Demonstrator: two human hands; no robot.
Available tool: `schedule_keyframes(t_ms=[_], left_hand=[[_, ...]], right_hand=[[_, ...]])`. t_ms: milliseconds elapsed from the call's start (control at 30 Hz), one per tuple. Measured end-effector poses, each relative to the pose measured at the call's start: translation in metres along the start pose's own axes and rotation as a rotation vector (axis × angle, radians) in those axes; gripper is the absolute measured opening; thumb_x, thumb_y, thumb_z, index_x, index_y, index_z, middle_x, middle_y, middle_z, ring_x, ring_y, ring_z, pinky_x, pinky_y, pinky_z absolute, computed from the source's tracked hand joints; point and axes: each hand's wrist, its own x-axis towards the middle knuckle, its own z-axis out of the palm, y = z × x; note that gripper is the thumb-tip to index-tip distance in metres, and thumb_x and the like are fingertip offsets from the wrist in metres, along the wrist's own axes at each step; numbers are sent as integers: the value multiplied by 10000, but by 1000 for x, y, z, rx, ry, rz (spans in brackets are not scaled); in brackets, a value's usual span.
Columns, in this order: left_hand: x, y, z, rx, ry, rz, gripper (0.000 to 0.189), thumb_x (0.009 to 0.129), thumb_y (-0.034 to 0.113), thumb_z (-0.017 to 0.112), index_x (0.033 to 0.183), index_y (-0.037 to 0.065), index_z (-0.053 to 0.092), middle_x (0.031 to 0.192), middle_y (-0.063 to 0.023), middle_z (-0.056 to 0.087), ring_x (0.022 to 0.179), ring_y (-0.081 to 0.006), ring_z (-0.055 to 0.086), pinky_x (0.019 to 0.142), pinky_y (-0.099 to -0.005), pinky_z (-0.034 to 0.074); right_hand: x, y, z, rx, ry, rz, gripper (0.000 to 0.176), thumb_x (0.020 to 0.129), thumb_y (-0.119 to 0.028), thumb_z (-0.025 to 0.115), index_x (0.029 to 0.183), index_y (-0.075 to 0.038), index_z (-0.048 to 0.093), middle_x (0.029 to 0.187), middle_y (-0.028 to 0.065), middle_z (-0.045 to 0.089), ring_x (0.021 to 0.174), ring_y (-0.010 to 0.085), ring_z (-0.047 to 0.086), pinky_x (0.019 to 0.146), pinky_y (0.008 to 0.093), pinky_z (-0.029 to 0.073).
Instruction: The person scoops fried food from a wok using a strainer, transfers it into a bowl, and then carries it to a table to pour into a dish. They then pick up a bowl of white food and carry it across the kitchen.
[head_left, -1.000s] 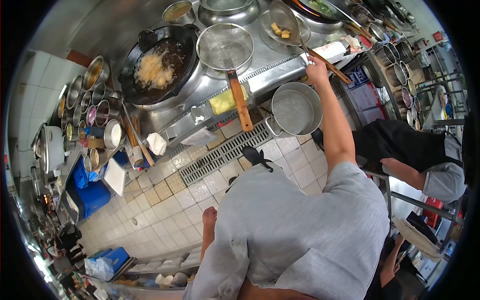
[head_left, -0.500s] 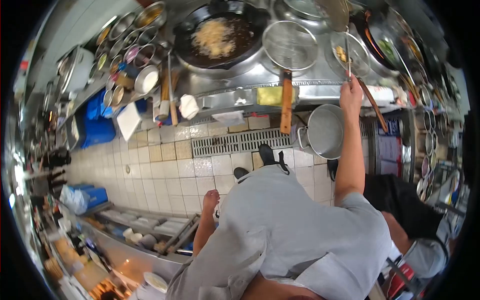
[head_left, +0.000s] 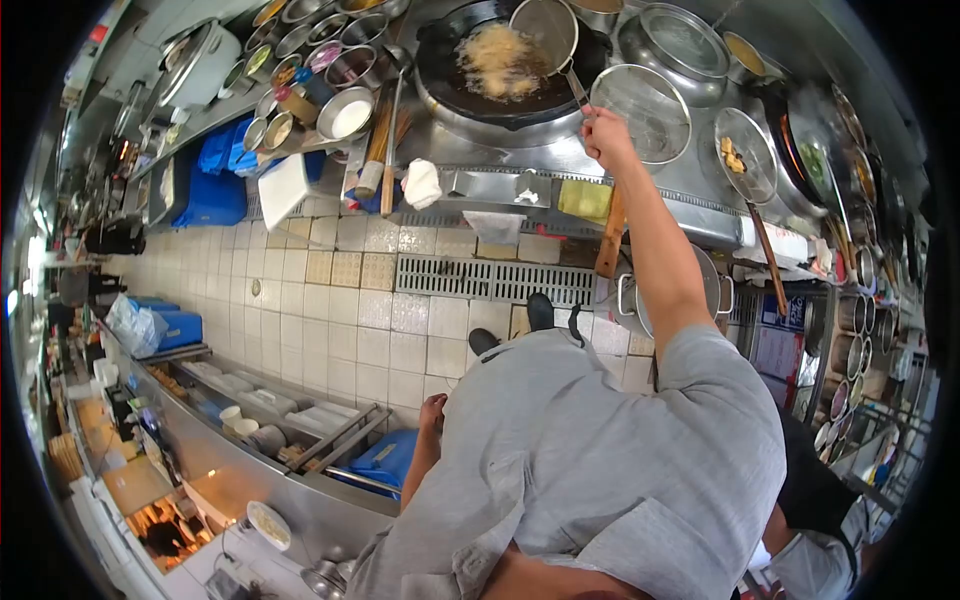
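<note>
My right hand point(head_left: 606, 138) is closed round the handle of a round mesh skimmer point(head_left: 546, 30). The skimmer hangs over the right part of a dark wok point(head_left: 438, 78). In the wok's dark oil floats a pale golden, bubbling clump of frying food point(head_left: 495, 62). Just right of my hand, a larger wire strainer point(head_left: 645, 112) rests on the steel stove, its wooden handle point(head_left: 609, 240) jutting over the front edge. My left hand point(head_left: 432, 412) hangs low by my side, fingers curled; anything inside them is hidden.
Metal bowls of ingredients, including one of white powder point(head_left: 350, 114), crowd the left. At right, a strainer point(head_left: 747, 155) holds browned pieces beside another wok point(head_left: 800, 140). A large pot point(head_left: 690, 285) stands below my right arm. Behind me runs a steel counter point(head_left: 230, 450); a co-worker point(head_left: 815, 480) is close.
My right hand has swung left with the skimmer, from above the right-hand strainer to over the wok. My view has shifted, and my left hand stays low by my side.
</note>
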Motion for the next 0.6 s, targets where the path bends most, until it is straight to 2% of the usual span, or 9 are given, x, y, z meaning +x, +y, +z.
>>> schedule_keyframes(t_ms=[67,167,200,300,367,400,500,533,600], left_hand=[[5,-41,8,-72,39,3,343,804,217,528,1060,-5,581,829,-119,638,817,-189,581,749,-270,449],[-29,-29,7,-428,-20,125,306,823,229,507,1008,10,614,883,-125,645,850,-180,589,772,-274,446],[-34,-21,6,-350,3,109,305,822,242,506,995,19,621,896,-130,645,856,-189,593,774,-282,447],[-34,-1,2,-150,54,47,312,817,271,506,973,34,635,924,-143,643,868,-219,601,778,-305,449],[-18,-11,3,-57,72,-8,326,808,279,511,980,29,630,927,-151,641,870,-243,603,775,-319,449],[-13,-8,4,-124,86,58,345,792,293,527,990,30,629,908,-157,640,849,-243,603,760,-323,451],[-6,12,-4,-67,34,-49,338,792,282,538,993,25,626,913,-151,645,821,-248,611,737,-328,459],[-8,17,-2,-94,119,-23,329,787,263,551,986,11,623,867,-119,650,763,-194,611,683,-297,466],[-9,28,-4,-230,86,-21,321,785,254,557,981,8,623,832,-89,643,722,-144,592,651,-264,462]], right_hand=[[4,5,13,140,-69,63,262,808,7,332,1037,-35,452,598,63,455,390,86,288,330,249,210],[13,14,24,223,-164,100,217,822,15,329,1006,-43,430,593,72,458,383,85,286,329,237,208],[8,11,28,224,-186,136,251,831,5,383,1076,-50,399,609,44,449,381,76,260,330,217,193],[2,9,31,203,-250,154,251,837,0,374,1082,-51,399,611,39,451,379,68,259,325,211,191],[-3,9,29,163,-275,142,288,839,-8,369,1123,-49,391,613,30,453,370,57,248,322,208,191],[-7,8,28,141,-279,132,301,839,-10,371,1137,-48,389,614,28,453,369,55,244,321,208,193],[-22,5,28,61,-264,104,336,833,-15,379,1167,-45,388,616,23,454,365,49,241,320,207,197],[-27,3,27,33,-254,94,346,831,-16,382,1176,-43,390,616,21,455,363,47,241,319,207,198],[-36,-1,25,-8,-228,84,364,820,-9,394,1182,-43,398,608,25,449,362,49,247,325,216,205]])
